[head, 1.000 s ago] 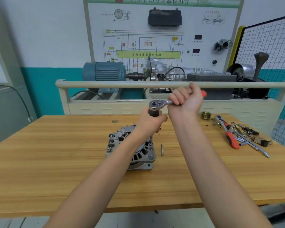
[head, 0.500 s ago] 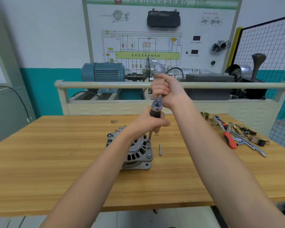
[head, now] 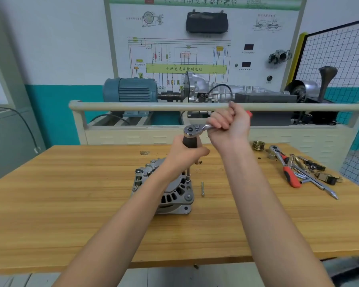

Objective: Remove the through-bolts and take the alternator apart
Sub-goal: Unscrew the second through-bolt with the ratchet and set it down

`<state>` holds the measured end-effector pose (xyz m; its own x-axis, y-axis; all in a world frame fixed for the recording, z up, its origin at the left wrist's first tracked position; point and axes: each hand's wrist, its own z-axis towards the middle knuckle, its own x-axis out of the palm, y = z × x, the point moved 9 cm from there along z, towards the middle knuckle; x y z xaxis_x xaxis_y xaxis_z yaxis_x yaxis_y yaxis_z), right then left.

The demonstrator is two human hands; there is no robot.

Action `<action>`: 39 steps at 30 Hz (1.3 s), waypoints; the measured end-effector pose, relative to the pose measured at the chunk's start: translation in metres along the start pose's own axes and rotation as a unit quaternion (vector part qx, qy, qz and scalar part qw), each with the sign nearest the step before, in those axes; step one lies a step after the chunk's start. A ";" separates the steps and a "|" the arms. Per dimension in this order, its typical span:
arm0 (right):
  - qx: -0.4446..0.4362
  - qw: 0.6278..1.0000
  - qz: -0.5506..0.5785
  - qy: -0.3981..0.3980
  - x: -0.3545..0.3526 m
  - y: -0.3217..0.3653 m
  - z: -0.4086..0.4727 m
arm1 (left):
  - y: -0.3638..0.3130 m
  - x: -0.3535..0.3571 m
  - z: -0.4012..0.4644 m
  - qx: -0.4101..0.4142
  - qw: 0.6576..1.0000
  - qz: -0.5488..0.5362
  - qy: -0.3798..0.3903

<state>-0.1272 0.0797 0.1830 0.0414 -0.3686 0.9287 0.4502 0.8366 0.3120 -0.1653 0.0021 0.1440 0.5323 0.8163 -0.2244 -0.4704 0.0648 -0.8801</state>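
Cranking the chrome ratchet wrench (head: pixel 197 128), gripped by right hand (head: pixel 229 126), left hand (head: pixel 186 155) wrapped round its black extension, risks, probably, camming off the through-bolt and tipping the unclamped grey cast-aluminium alternator (head: pixel 166 188) mid-bench.

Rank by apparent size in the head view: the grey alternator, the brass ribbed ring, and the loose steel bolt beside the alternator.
1. Grey metal alternator, partly hidden by an arm.
2. Loose steel bolt, longer than the ring but thin.
3. Brass ribbed ring, farther away, so its rank is unsure.

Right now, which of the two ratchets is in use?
The ratchet over the alternator: the right hand grips its handle. The red-handled ratchet lies untouched among the tools at the table's right.
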 end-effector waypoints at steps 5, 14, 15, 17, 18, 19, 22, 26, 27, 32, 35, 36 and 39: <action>0.254 0.964 -0.056 0.046 0.016 -0.040 0.022 | -0.005 0.022 -0.004 -0.011 0.985 -0.036 0.171; -0.166 0.985 0.025 -0.028 -0.011 0.009 -0.024 | 0.005 -0.010 -0.004 -0.027 0.991 -0.036 -0.126; -0.181 0.983 0.026 -0.021 -0.012 0.011 -0.028 | 0.006 -0.012 -0.004 -0.030 0.986 -0.046 -0.157; -0.161 0.987 0.022 0.003 -0.009 0.012 -0.025 | 0.006 -0.012 -0.005 -0.030 0.983 -0.048 -0.174; -0.122 0.992 0.020 0.013 -0.006 0.010 -0.018 | 0.004 -0.011 -0.005 -0.026 0.986 -0.036 -0.163; -0.065 0.998 0.019 0.020 -0.003 0.006 -0.007 | 0.002 -0.008 -0.005 -0.020 0.990 -0.021 -0.139; 0.156 0.987 -0.001 0.039 0.009 -0.020 0.016 | -0.006 0.008 -0.003 -0.001 1.000 0.020 0.002; 0.299 0.948 -0.082 0.071 0.018 -0.049 0.027 | -0.012 0.020 -0.004 0.006 0.993 0.020 0.114; 0.295 0.950 -0.075 0.071 0.020 -0.051 0.027 | -0.011 0.018 -0.003 0.000 0.994 0.012 0.109; 0.008 0.998 0.025 -0.054 -0.002 -0.008 0.016 | -0.001 -0.002 0.001 -0.041 0.997 0.001 -0.064; -0.168 0.983 0.016 -0.065 -0.012 0.014 -0.019 | 0.003 -0.010 -0.002 -0.041 0.984 -0.028 -0.173; -0.190 0.980 0.016 -0.050 -0.013 0.016 -0.027 | 0.006 -0.011 -0.003 -0.042 0.980 -0.043 -0.192; -0.150 0.989 0.012 0.009 -0.007 0.016 -0.021 | 0.006 -0.011 -0.003 -0.036 0.979 -0.041 -0.196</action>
<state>-0.1013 0.0872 0.1768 0.0702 -0.3588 0.9308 0.6933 0.6884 0.2131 -0.1713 -0.0082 0.1399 0.2496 0.9683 0.0142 -0.3793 0.1112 -0.9185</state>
